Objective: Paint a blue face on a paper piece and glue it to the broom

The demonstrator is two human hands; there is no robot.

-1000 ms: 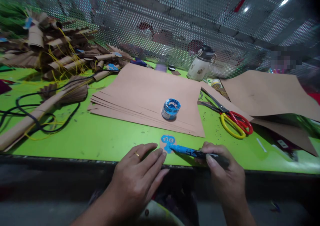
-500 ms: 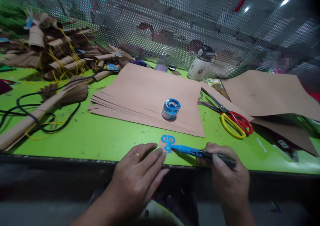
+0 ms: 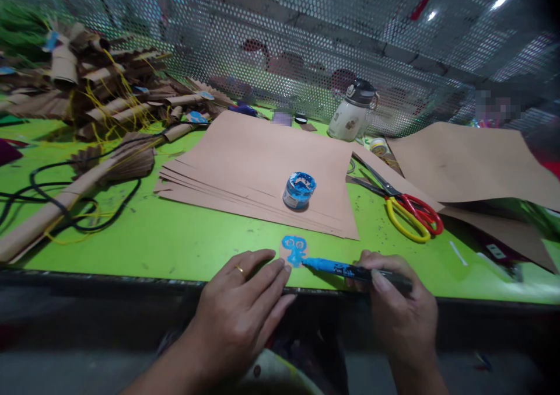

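A small cut-out of brown paper point(image 3: 294, 249) lies near the table's front edge, painted blue with two round eye-like rings. Fingertips of my left hand point(image 3: 247, 301) rest on its lower left side, the fingers stretched out and a ring on one of them. In my right hand point(image 3: 398, 301) a black marker pen point(image 3: 339, 268) is gripped, its front part blue, with the tip at the right edge of the cut-out's blue area. Behind the cut-out, an uncapped jar of blue paint point(image 3: 299, 192) stands on a stack of brown paper sheets point(image 3: 254, 156).
Scissors point(image 3: 409, 211) with red and yellow handles lie to the right of the stack. More brown sheets point(image 3: 472, 164) are at the right. A bottle point(image 3: 352, 112) stands by the perforated metal screen point(image 3: 196, 51). Rolled paper pieces point(image 3: 114, 112) with yellow string pile up at left, near a black cord point(image 3: 32, 179).
The marker tip has shifted slightly right and down on the cut-out, and a little more blue shows at its right side. My left hand has stayed in place.
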